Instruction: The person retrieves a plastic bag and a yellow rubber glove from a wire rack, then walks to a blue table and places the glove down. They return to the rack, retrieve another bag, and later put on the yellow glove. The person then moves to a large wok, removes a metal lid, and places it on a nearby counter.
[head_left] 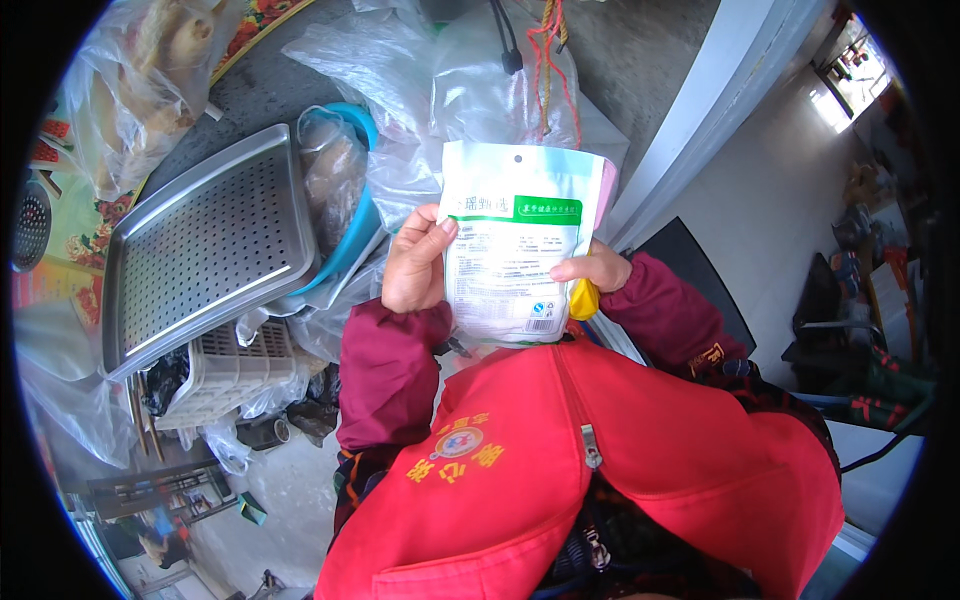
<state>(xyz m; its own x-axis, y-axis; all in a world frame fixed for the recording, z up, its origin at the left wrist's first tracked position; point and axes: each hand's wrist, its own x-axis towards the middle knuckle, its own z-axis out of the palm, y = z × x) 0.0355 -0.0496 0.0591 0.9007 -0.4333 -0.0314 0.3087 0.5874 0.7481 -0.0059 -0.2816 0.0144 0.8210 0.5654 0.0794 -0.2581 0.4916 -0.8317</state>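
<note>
A white plastic pouch (500, 265) with a green band and small print stands upright before me, with a small hole near its top edge. My left hand (418, 262) grips its left side, the thumb pressed on the face. On the right side, my right hand (594, 268) pinches the pouch, thumb in front and the other fingers hidden behind. Something yellow (584, 298) shows just below my right hand. A pink edge (606, 195) peeks out behind the pouch's upper right corner.
To the left lies a perforated metal tray (215, 240) beside a blue basin (365, 205) holding a bagged item. Beneath is a pale plastic crate (225, 375). Clear plastic bags (380, 65) lie beyond the pouch. A white post (700, 110) rises on the right, near a dark chair (690, 270).
</note>
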